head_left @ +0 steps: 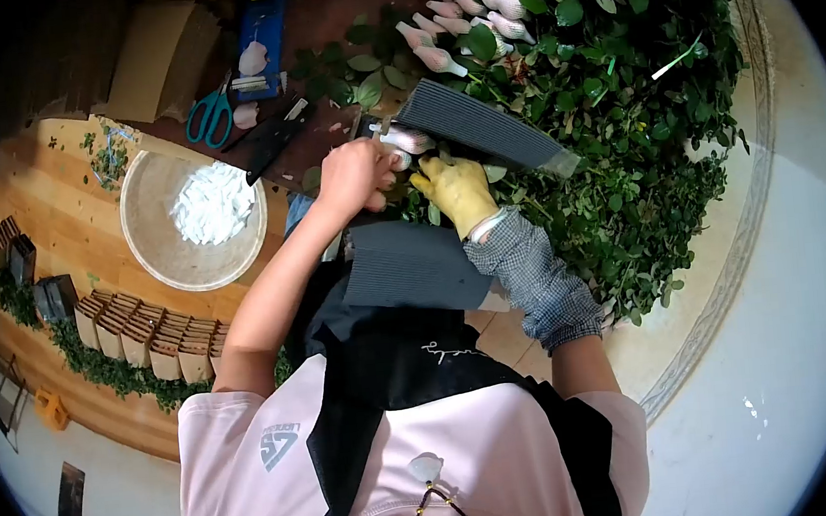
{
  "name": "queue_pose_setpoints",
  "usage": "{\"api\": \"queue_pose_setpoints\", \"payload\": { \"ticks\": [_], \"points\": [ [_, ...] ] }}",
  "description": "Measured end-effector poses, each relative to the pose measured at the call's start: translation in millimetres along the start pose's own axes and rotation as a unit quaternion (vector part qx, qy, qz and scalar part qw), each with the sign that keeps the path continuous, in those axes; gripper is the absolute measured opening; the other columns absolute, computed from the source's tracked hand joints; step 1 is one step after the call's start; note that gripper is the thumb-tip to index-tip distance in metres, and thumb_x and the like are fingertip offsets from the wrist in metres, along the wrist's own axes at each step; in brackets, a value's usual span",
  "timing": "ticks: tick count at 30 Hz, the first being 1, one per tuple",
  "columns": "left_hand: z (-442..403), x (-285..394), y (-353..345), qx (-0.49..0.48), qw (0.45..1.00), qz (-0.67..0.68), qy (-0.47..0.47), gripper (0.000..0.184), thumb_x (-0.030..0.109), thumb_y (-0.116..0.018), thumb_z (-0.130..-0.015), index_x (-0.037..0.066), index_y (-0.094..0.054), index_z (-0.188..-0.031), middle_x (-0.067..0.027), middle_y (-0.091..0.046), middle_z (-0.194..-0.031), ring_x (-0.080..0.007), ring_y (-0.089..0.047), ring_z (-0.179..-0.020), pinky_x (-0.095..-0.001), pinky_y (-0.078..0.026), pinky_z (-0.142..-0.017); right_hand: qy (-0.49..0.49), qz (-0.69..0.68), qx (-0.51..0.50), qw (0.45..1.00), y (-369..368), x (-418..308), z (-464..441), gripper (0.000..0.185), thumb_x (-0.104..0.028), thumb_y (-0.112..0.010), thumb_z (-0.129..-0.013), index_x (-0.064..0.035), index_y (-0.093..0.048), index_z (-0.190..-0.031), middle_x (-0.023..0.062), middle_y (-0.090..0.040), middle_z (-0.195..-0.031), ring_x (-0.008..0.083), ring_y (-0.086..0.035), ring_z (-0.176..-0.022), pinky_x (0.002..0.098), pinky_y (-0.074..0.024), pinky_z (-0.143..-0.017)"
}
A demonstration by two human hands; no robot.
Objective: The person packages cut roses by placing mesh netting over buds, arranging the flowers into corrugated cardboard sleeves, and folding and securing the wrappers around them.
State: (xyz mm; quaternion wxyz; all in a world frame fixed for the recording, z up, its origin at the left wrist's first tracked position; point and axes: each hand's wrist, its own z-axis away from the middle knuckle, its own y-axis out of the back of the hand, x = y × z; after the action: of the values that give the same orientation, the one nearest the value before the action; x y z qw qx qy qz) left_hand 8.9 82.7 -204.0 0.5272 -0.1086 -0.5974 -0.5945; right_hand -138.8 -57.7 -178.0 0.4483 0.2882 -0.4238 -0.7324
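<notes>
Bare left hand (352, 180) curls against a netted bud (409, 140) right of the basin (143, 223); whether it or the gloved right hand (458, 193) grasps anything cannot be told. Shirt logo (279, 447) and apron script (456, 351) are unreadable. Scissors (211, 116) lie beyond the basin, a ribbed sheet (480, 124) and leafy stems (634, 91) far right.

The yellow glove (460, 195) looks matt and creased; the checked sleeve (537, 277) is gathered woven cloth. The dark grey panel (480, 126) has a matt face of fine parallel ridges (the sheet (419, 267) across the lap shows similar ribbing). Fine mesh wraps the pale pink buds (499, 0). The basin (139, 218) looks like smooth plastic, as do the teal scissor handles (216, 118); the box (160, 59) is plain matt cardboard.
</notes>
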Motion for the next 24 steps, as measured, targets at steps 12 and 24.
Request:
{"api": "queue_pose_setpoints", "payload": {
  "ticks": [12, 24],
  "points": [
    [47.2, -35.3, 123.0, 0.217, 0.972, -0.082, -0.044, 0.010, -0.001, -0.066, -0.077, -0.002, -0.059, -0.071, -0.0151, -0.061, -0.081, -0.0335, -0.062, -0.073, -0.0402, -0.051, -0.068, 0.031, -0.054, 0.092, 0.994, -7.4, 3.9, 8.4, 0.025, -0.035, -0.068, -0.087, -0.0110, -0.067, -0.092, 0.0114, -0.067, -0.068, 0.0334, -0.067, -0.065, 0.0451, -0.0539, -0.062],
    [-11.8, 13.7, 12.0, 0.037, 0.996, 0.072, 0.026, 0.020, 0.020, -0.060, -0.091, 0.001, -0.064, -0.096, -0.0194, -0.068, -0.085, -0.0386, -0.066, -0.083, -0.0476, -0.052, -0.071, -0.058, 0.080, 0.035, 0.995, 0.4, -8.4, -8.2, 0.015, -0.016, -0.062, -0.085, -0.0112, -0.075, -0.088, 0.0092, -0.074, -0.076, 0.0228, -0.072, -0.071, 0.0353, -0.0555, -0.066]
  ]
}}
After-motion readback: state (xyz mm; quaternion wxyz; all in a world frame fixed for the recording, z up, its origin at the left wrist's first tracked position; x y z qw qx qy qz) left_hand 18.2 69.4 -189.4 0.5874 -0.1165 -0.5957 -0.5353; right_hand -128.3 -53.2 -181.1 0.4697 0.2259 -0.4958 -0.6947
